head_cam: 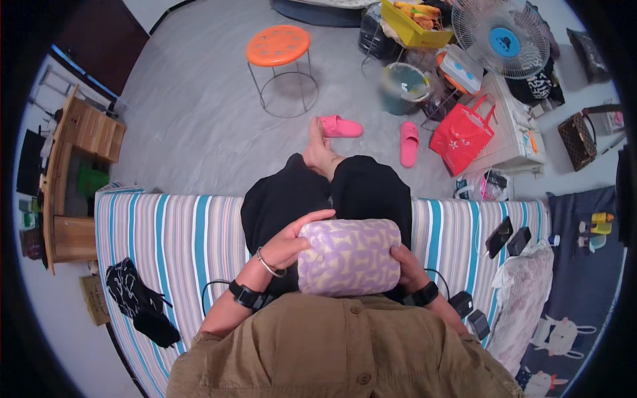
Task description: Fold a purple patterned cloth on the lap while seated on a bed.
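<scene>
Across my lap lies a soft, rounded rectangular plush piece (pixel 350 257) with a lilac and cream pattern; I cannot tell whether it is a small cushion, a hand warmer or a folded cloth. My left hand (pixel 289 243) grips its left side, thumb on the front face and a finger along the top corner. At the right edge, my right hand (pixel 407 266) holds it with the thumb in front; the other fingers are mostly hidden behind. Black trousers (pixel 373 186) are beneath it.
I sit on a striped bed (pixel 174 224). Phones (pixel 499 237) and black boxes lie at the right, a black bag (pixel 142 303) at the left. Ahead are an orange stool (pixel 278 46), pink slippers (pixel 343 127), a red tote bag (pixel 463 134) and a fan (pixel 502 41).
</scene>
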The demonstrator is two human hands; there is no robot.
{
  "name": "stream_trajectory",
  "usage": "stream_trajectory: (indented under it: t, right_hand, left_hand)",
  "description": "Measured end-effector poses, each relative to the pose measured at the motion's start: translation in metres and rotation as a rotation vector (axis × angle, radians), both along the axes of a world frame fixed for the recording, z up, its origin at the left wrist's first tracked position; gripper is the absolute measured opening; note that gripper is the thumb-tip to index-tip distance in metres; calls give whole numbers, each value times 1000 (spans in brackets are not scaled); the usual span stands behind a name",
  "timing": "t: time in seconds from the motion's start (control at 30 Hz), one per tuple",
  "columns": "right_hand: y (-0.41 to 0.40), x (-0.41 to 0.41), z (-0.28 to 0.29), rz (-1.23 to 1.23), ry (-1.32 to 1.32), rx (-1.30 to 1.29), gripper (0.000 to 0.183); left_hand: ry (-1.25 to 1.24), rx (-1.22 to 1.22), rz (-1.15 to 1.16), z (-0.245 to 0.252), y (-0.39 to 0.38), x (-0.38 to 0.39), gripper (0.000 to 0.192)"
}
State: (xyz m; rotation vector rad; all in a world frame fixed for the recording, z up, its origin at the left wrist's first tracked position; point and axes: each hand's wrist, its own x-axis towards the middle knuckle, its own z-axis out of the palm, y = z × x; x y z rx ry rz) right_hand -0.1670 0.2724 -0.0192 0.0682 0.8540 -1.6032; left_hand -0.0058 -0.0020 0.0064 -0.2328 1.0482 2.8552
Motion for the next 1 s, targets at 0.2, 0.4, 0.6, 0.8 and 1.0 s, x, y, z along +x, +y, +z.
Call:
stream_trajectory:
  t: [0.2,0.4,0.6,0.8,1.0]
  right_hand:
    - [3,-6,-10,11,-61,-66,68]
    - [1,-13,0,16,-70,-87,69]
    - [3,-16,-7,32,-101,-111,70]
    - [3,-20,-10,43,-132,-155,70]
    - [-1,-22,-2,34,-135,-137,72]
  left_hand:
    - [-62,11,11,4,3,-6,71]
    - [-84,47,12,3,5,-12,73]
    - [-86,36,13,1,5,-16,75]
    - [-69,44,30,-1,7,-20,75]
    - [-90,18,28,4,6,-20,80]
